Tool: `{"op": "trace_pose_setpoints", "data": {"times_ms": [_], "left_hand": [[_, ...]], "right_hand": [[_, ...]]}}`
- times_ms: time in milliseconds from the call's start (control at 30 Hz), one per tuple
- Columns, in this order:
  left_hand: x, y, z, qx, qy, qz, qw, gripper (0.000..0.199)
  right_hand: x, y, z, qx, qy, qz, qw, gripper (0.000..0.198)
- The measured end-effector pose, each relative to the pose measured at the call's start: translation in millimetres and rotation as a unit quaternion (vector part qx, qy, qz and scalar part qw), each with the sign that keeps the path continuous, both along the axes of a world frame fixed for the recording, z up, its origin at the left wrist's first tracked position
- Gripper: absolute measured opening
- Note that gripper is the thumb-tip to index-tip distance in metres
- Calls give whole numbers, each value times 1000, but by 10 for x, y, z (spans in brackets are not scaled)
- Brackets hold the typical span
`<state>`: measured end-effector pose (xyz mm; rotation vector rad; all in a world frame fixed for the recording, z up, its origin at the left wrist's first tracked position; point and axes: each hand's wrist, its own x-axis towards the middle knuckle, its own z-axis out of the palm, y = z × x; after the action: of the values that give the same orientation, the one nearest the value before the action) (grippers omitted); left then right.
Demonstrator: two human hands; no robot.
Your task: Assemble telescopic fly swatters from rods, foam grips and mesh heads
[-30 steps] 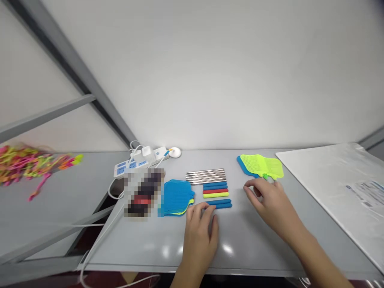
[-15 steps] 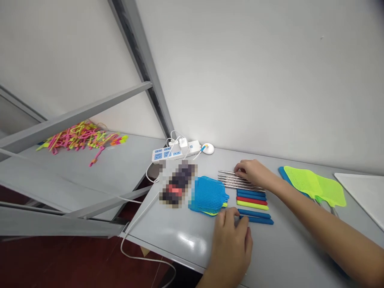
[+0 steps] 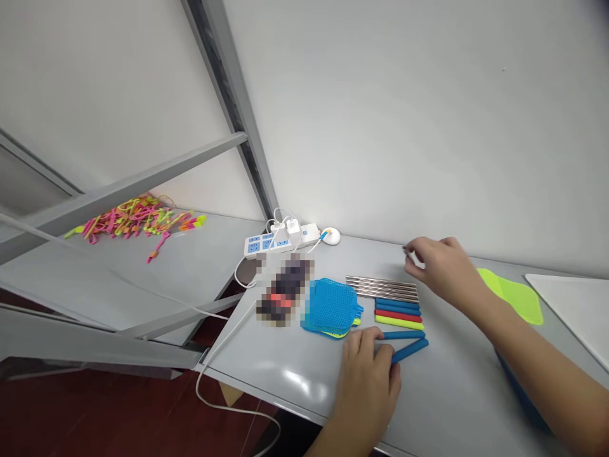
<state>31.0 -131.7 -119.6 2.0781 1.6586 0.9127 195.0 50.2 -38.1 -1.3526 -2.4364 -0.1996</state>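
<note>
My right hand (image 3: 440, 266) is raised above the table near the wall, closed with fingertips pinching a metal rod (image 3: 406, 251); only the rod's end shows. More metal rods (image 3: 380, 289) lie side by side below it. My left hand (image 3: 368, 374) rests at the front, closed around the near end of a tilted blue handle tube (image 3: 410, 350). Another blue handle tube (image 3: 404, 335) touches its fingertips. Behind these lie blue, red and yellow handle tubes (image 3: 399, 316) in a row. Beside them, left, is a stack of blue mesh fly swatter heads (image 3: 333, 306) with yellow beneath.
A power strip (image 3: 266, 244) with plugs and a round white device (image 3: 332, 236) stand by the wall. A blurred-out dark item (image 3: 285, 292) lies nearby. Yellow swatters (image 3: 516, 298) and a white tray (image 3: 571, 304) are right. A colourful pile (image 3: 133, 219) sits on the left shelf.
My right hand has lifted from the metal rods and moved right and back with one rod. The nearest blue tube has tilted in my left hand.
</note>
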Motion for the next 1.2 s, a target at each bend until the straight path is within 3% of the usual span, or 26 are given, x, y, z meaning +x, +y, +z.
{"op": "trace_pose_setpoints", "data": {"times_ms": [67, 133, 233, 333, 400, 433, 533, 733, 800, 1000, 1133, 1200], "left_hand": [[-16, 1, 4, 22, -21, 1, 1000, 14], [-41, 2, 18, 49, -62, 5, 997, 15], [-75, -7, 49, 101, -169, 6, 980, 14], [-60, -52, 78, 117, -285, -6, 951, 11], [-16, -101, 92, 96, -318, -17, 943, 11], [13, -126, 95, 84, -321, -21, 943, 11], [104, -184, 86, 59, -319, -22, 946, 10], [200, -228, 16, 25, -320, -4, 947, 9], [204, -242, 4, 17, -319, -5, 948, 10], [190, -256, 35, -13, -316, -1, 949, 14], [184, -250, 62, -32, -320, -7, 947, 20], [182, -248, 66, -40, -325, -6, 945, 23]], "right_hand": [[132, -250, 182, 39, 114, -48, 992, 11], [227, -559, 330, 48, 258, -109, 959, 14], [292, -1036, 403, 39, 494, -159, 854, 11], [313, -1423, 300, 2, 660, -137, 739, 9], [315, -1615, 203, -24, 708, -118, 696, 8], [309, -1692, 164, -38, 715, -108, 690, 7], [255, -1852, 107, -63, 694, -63, 715, 6], [80, -1895, 66, -72, 539, -17, 839, 8], [39, -1882, 51, -59, 497, 0, 866, 10], [-44, -1878, 164, -57, 424, 47, 903, 13], [-99, -1865, 267, -112, 352, 78, 926, 12], [-116, -1860, 295, -152, 349, 84, 921, 16]]}}
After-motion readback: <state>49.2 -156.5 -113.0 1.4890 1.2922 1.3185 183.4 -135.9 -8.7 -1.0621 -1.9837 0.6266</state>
